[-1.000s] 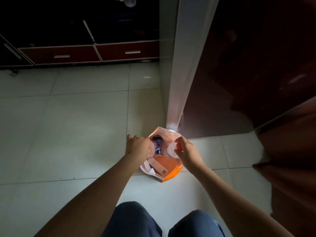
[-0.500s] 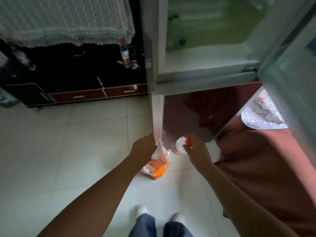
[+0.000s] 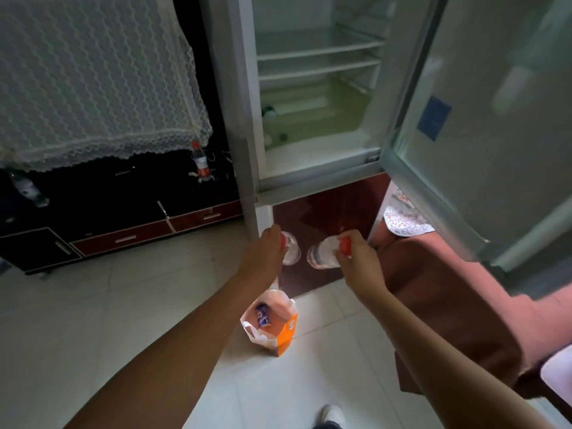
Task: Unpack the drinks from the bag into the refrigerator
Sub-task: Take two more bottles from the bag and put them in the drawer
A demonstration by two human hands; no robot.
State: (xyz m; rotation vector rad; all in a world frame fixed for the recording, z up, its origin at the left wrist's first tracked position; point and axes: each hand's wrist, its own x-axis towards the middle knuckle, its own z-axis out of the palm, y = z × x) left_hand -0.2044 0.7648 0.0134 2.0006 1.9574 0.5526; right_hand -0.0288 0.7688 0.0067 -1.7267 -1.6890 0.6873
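My left hand (image 3: 264,253) grips a clear red-capped bottle (image 3: 291,250) by its neck. My right hand (image 3: 356,255) holds a second clear red-capped bottle (image 3: 322,255) the same way. Both bottles hang in front of the dark red lower fridge door, below the open compartment. The orange and white bag (image 3: 278,323) stands on the floor under my hands, a blue can (image 3: 263,314) showing inside. The refrigerator (image 3: 309,150) is open, with glass shelves and a few small items at its lower left.
The open fridge door (image 3: 483,144) swings out on the right. A dark cabinet (image 3: 123,218) with red drawers stands left, a lace cloth (image 3: 93,78) above it and a red-labelled bottle (image 3: 201,162) on it. A reddish-brown covered piece of furniture (image 3: 448,289) is at right.
I have stood up from crouching over the bag. Both hands lifted a bottle each out of the bag and raised them toward the open fridge; the bag stays on the floor.
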